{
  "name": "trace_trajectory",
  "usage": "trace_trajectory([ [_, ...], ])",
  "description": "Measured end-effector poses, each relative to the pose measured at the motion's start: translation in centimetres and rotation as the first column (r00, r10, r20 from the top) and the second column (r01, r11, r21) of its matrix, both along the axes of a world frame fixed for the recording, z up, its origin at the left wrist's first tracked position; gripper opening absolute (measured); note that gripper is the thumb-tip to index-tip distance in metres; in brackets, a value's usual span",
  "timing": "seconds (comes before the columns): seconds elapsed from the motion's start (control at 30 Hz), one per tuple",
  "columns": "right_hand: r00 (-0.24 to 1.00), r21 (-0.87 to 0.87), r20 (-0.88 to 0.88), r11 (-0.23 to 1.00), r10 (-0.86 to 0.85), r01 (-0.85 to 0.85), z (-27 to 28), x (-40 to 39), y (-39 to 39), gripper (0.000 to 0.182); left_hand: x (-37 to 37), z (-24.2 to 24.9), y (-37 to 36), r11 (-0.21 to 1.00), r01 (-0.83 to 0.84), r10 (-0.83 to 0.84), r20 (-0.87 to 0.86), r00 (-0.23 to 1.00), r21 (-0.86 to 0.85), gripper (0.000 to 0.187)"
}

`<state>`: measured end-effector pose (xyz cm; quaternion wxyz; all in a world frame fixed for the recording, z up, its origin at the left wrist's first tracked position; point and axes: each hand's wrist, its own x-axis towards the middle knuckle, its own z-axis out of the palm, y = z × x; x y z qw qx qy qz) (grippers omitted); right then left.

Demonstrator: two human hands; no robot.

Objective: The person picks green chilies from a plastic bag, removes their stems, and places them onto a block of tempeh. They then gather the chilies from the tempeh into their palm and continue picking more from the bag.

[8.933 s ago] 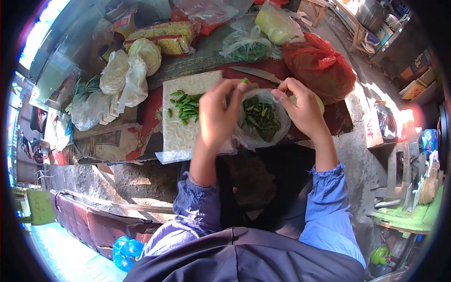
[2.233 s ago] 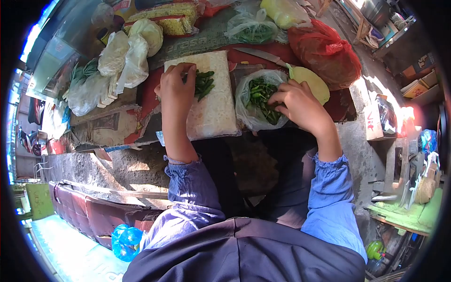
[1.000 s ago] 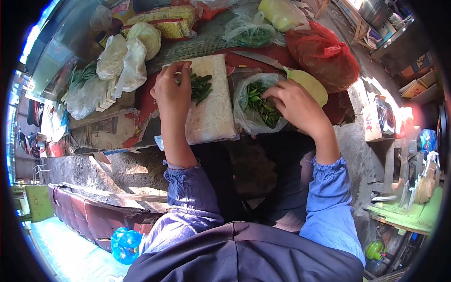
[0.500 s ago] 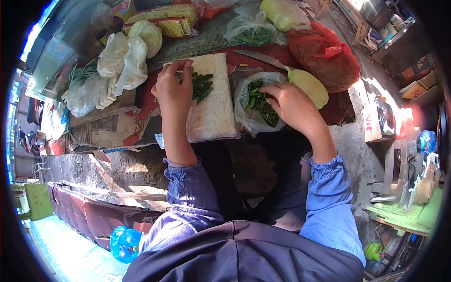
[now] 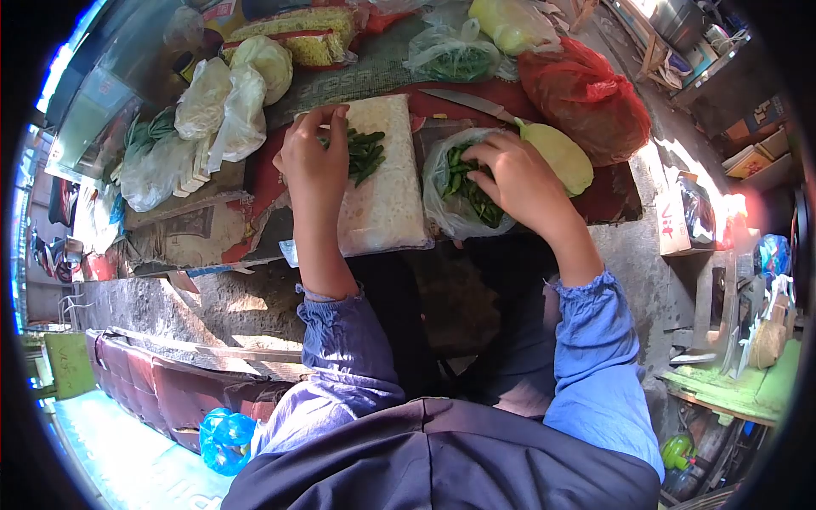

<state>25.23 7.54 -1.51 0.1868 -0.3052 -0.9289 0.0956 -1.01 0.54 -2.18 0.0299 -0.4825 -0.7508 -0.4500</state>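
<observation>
My left hand (image 5: pixel 316 157) is curled over the left side of a small pile of green chillies (image 5: pixel 365 155). Its thumb and forefinger come together at the tips, and whatever they hold is hidden. The pile lies on a pale, flat, plastic-wrapped slab (image 5: pixel 382 212). To the right, a clear plastic bag (image 5: pixel 440 204) stands open with more green chillies (image 5: pixel 457 180) inside. Over it, my right hand (image 5: pixel 514 178) reaches in, thumb and fingers apart, fingertips touching the chillies.
A knife (image 5: pixel 466 103) lies behind the bag, beside a pale green chayote-like vegetable (image 5: pixel 557 157). A red plastic bag (image 5: pixel 586 102) sits at the back right. Bagged pale goods (image 5: pixel 238 110) and yellow noodle-like packs (image 5: pixel 297 38) stand at the left and back.
My right hand has shifted slightly left within the bag, its thumb and fingers now further apart. My left hand has hardly moved.
</observation>
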Motion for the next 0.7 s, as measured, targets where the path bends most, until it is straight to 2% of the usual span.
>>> trace_trajectory([
  [0.13,0.999,0.055,-0.043,0.998,0.019,-0.017,-0.7,-0.3,0.2,0.018,0.3,0.2,0.2,0.995,0.046,-0.048,0.021,0.999,0.084,0.024],
  [0.23,0.998,-0.008,0.020,0.998,0.055,-0.055,0.0,0.2,0.4,0.018,0.8,0.3,0.4,0.989,0.070,-0.075,0.030,0.997,0.127,0.023],
  [0.3,0.996,-0.068,0.087,0.998,0.013,-0.007,0.5,0.8,0.3,0.017,1.1,0.3,0.4,0.986,0.083,-0.088,0.027,0.996,0.145,0.022],
  [0.4,0.996,-0.070,0.092,0.997,-0.006,0.012,1.0,1.3,0.3,0.014,1.3,0.2,0.6,0.984,0.102,-0.109,0.044,0.993,0.147,0.021],
  [0.47,0.996,-0.065,0.090,0.998,-0.022,0.028,1.0,1.8,0.4,0.014,1.4,0.0,0.8,0.966,0.108,-0.115,0.017,0.993,0.235,0.016],
  [0.53,0.995,-0.061,0.090,0.997,-0.036,0.042,1.1,2.1,0.5,0.014,1.7,0.2,0.8,0.967,0.105,-0.110,0.009,0.994,0.233,0.014],
  [0.6,0.997,-0.204,0.007,0.977,-0.070,0.070,1.2,2.2,0.6,0.014,1.8,0.3,0.8,0.967,0.101,-0.104,0.001,0.995,0.232,0.012],
  [0.67,0.997,-0.186,-0.035,0.981,-0.069,0.062,1.2,2.4,0.7,0.015,2.0,0.4,0.9,0.940,0.222,-0.241,0.044,0.969,0.257,0.018],
  [0.7,0.995,-0.167,-0.077,0.984,-0.068,0.055,1.3,2.5,0.7,0.015,2.3,0.5,0.9,0.941,0.222,-0.241,0.045,0.969,0.257,0.018],
])
